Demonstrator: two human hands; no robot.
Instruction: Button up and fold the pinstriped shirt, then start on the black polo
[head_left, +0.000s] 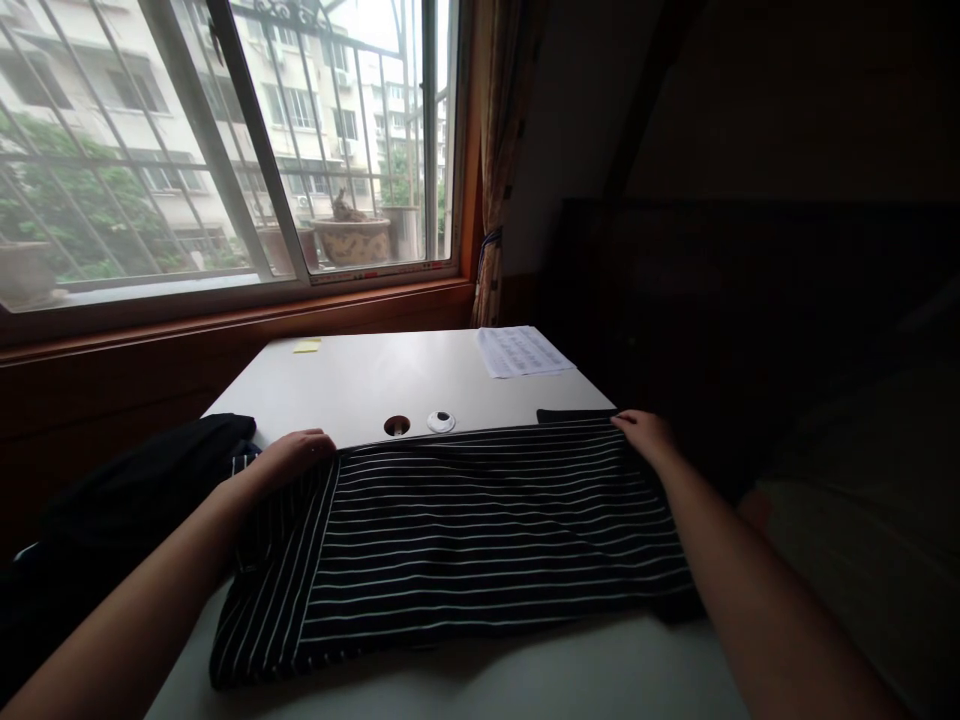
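A dark garment (480, 530) with thin white stripes lies spread across the white table (375, 385). Its stripes run crosswise over the main part and lengthwise on a band at its left end. My left hand (296, 450) is closed on the far edge near that band, fingertips partly hidden. At the far right corner, my right hand (643, 432) pinches the cloth between thumb and fingers. A plain dark strip of cloth shows just beyond the far edge beside my right hand.
Dark clothing (150, 490) is heaped at the table's left side. Beyond the garment are a cable hole (397, 426), a round white cover (441, 421), printed sheets (521, 351) and a yellow note (307, 345). A barred window (360, 150) and a tied curtain (491, 200) stand behind.
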